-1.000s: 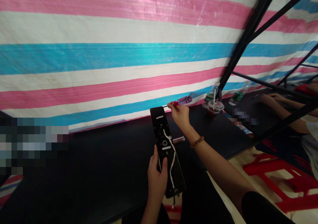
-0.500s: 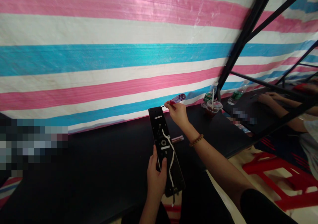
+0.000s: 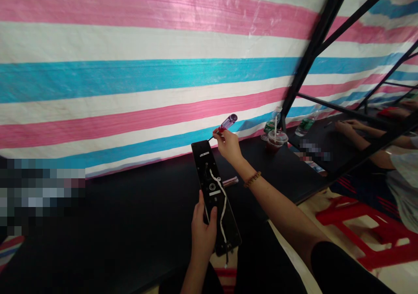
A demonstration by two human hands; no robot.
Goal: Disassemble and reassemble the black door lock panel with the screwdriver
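My left hand [image 3: 203, 232] grips the lower part of a long black lock panel [image 3: 214, 194] that rests tilted on the black table [image 3: 114, 224]. A white cable [image 3: 223, 211] runs down the panel's face. My right hand [image 3: 227, 146] is closed on a screwdriver [image 3: 226, 124] with a purple and red handle, its thin tip pointing down-left at the panel's top end. A beaded bracelet sits on my right wrist. A metal lever handle [image 3: 230, 181] sticks out from behind the panel on its right side.
A striped pink, white and blue tarp [image 3: 146, 76] hangs behind the table. A plastic cup with a straw [image 3: 276, 139] and two bottles stand at the right. Black frame bars [image 3: 313, 50] rise there. Another person's hands [image 3: 346, 126] work at a neighbouring table. Red stools [image 3: 369, 237] stand below.
The screwdriver handle has tilted upward and its tip has come down toward the panel's top end. The view has shifted slightly; my left hand keeps its hold.
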